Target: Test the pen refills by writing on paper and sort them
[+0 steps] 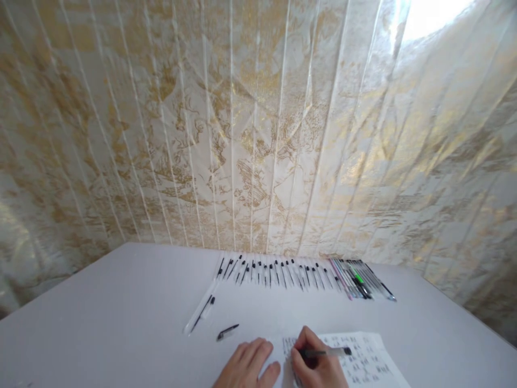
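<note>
In the head view, my right hand (317, 361) is closed round a pen (329, 352) with a clear barrel and a black end. The hand rests on a white sheet of paper (374, 345) that carries rows of dark handwriting. The pen's tip is hidden behind my fingers. My left hand (248, 366) lies flat with its fingers stretched out at the sheet's left side, holding nothing. Just beyond it, a black pen cap (227, 332) lies on the table.
Several clear pens with black caps (277, 274) lie in a row along the table's far side. Right of them is a bunch of coloured pens (359, 279). A wrapped pen (202, 314) lies at left on the white table (113, 323). Behind hangs a gold-patterned curtain (250, 134).
</note>
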`<state>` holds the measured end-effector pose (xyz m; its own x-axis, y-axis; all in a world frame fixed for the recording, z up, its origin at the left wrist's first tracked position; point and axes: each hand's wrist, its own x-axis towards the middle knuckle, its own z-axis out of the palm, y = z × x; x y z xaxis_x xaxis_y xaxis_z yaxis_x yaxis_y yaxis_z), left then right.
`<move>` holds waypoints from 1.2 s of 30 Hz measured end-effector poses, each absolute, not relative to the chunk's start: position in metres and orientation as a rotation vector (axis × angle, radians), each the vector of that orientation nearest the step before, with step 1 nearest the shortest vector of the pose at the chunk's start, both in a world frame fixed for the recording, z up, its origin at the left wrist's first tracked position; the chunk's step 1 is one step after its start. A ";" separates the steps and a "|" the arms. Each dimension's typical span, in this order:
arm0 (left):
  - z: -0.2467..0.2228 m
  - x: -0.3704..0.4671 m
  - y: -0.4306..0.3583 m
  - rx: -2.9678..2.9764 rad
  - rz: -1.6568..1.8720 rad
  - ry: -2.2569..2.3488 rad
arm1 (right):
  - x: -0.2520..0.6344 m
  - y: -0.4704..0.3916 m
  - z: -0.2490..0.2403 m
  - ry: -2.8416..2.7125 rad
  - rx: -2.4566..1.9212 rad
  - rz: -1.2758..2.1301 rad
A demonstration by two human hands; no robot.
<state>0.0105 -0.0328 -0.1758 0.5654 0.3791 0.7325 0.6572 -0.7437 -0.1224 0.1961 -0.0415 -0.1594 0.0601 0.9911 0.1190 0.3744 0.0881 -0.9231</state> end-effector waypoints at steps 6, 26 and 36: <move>-0.161 0.006 -0.039 -2.573 -0.813 -0.875 | 0.189 -0.045 -0.154 -1.420 -1.390 0.813; -0.145 -0.004 -0.038 -2.816 -0.673 -0.814 | 0.195 -0.052 -0.139 -1.544 -1.450 0.856; -0.172 0.001 -0.034 -2.873 -0.703 -0.881 | 0.194 -0.052 -0.139 -1.550 -1.442 0.867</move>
<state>0.0013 -0.0337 -0.1723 0.7334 0.5186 0.4394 0.5439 -0.8355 0.0783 0.1943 -0.0522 -0.1386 0.0012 0.9934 0.1148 0.4225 0.1036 -0.9004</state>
